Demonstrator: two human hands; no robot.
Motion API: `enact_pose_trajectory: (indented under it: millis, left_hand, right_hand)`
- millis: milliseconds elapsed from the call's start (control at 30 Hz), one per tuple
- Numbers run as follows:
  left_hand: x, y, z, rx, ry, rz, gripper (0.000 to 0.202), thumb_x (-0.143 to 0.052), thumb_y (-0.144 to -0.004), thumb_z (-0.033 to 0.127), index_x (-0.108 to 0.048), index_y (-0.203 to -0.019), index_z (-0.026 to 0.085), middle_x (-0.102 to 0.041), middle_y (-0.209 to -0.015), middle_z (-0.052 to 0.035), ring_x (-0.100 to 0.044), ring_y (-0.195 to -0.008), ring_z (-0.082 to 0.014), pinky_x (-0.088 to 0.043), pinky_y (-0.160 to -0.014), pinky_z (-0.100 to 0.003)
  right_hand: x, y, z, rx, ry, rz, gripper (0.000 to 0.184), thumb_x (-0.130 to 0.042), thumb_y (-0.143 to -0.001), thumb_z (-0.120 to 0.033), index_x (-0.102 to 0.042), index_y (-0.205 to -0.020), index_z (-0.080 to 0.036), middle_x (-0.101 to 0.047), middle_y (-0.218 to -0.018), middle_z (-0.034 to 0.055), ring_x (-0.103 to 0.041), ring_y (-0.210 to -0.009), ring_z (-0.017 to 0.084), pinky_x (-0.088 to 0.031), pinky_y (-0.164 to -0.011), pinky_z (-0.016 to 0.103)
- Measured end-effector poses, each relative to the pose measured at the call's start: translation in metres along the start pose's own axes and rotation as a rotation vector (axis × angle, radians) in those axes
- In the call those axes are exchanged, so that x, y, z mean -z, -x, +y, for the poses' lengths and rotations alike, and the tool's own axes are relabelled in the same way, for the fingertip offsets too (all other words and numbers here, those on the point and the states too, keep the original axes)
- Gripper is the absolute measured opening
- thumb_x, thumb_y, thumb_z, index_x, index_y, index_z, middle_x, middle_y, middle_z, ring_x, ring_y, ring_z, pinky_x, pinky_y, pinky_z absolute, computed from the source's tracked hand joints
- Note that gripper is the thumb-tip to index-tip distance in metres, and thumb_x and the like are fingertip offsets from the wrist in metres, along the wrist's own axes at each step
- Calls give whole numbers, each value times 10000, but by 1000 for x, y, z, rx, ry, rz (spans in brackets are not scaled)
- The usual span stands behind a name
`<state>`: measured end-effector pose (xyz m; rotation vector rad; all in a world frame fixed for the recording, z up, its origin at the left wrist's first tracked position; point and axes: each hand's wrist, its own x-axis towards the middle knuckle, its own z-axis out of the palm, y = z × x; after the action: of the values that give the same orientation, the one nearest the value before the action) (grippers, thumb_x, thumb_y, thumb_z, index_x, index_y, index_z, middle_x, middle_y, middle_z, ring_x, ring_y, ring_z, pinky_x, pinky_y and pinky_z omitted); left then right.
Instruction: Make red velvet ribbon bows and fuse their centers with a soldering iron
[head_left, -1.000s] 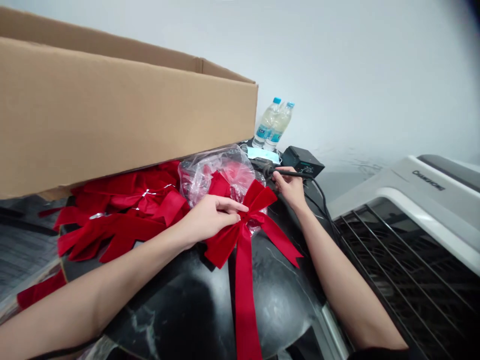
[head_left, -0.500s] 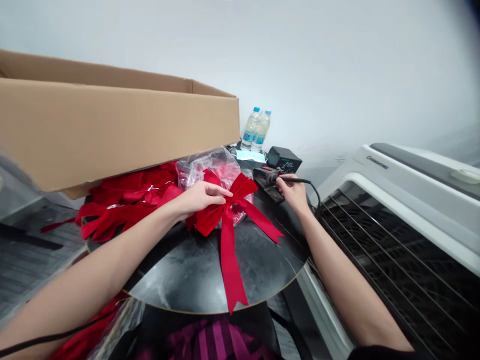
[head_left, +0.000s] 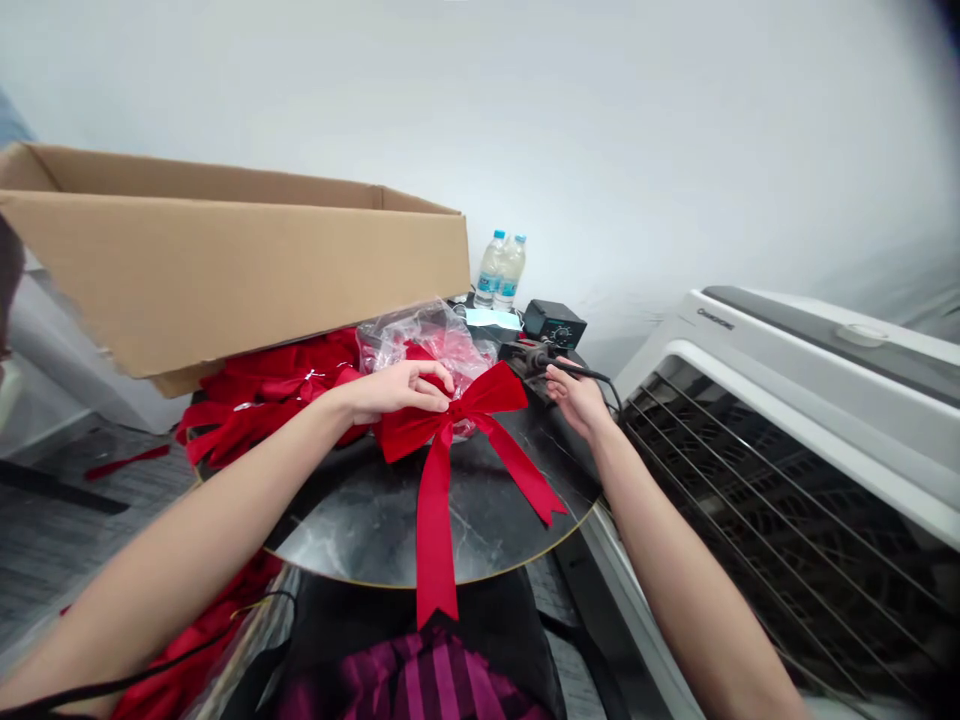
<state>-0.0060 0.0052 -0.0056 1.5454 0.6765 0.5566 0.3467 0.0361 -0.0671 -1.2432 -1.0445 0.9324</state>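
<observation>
A red velvet bow (head_left: 491, 392) with two long notched tails is pinched near its centre knot by my left hand (head_left: 401, 390). It is held over the round black marbled table (head_left: 375, 545), and one tail hangs past the front edge. To the right, a soldering iron (head_left: 541, 358) rests in a dark stand, its black cord running right. My right hand (head_left: 579, 395) is just beside the handle and cord, fingers loosely apart and seemingly holding nothing. Behind the bow lies a clear plastic bag (head_left: 420, 335) with red material inside.
A large open cardboard box (head_left: 285, 260) covers the table's back left, with several red bows (head_left: 277, 390) heaped below it. Two water bottles (head_left: 501, 270), a blue face mask (head_left: 493, 319) and a black control box with a dial (head_left: 555, 325) are at the back. A white appliance (head_left: 787, 400) borders the right.
My right hand has let go of the soldering iron and drawn slightly back toward me. The bow, still in my left hand, has turned a little. The whole view has shifted slightly.
</observation>
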Motion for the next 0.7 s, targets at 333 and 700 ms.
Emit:
enact_pose_trajectory:
  millis: [333, 700]
  left_hand:
    - [5, 0, 5, 31, -32, 17, 238, -777, -858, 318, -666, -1022, 188, -704, -848, -9, -651, -767, -128, -454, -700, -229]
    - [10, -7, 1, 121, -19, 79, 228, -774, -872, 345, -694, -1031, 202, -700, -833, -4, -637, -752, -133, -439, -689, -232]
  right_hand:
    - [4, -12, -6, 115, 163, 30, 314, -666, -998, -355, -636, -1242, -160, -666, -1200, 85, -683, -992, 208, -612, -836, 396]
    - [5, -15, -4, 41, -69, -56, 530, -885, -722, -440, -684, -1161, -222, -748, -897, 36, -630, -627, 122, -509, -511, 235]
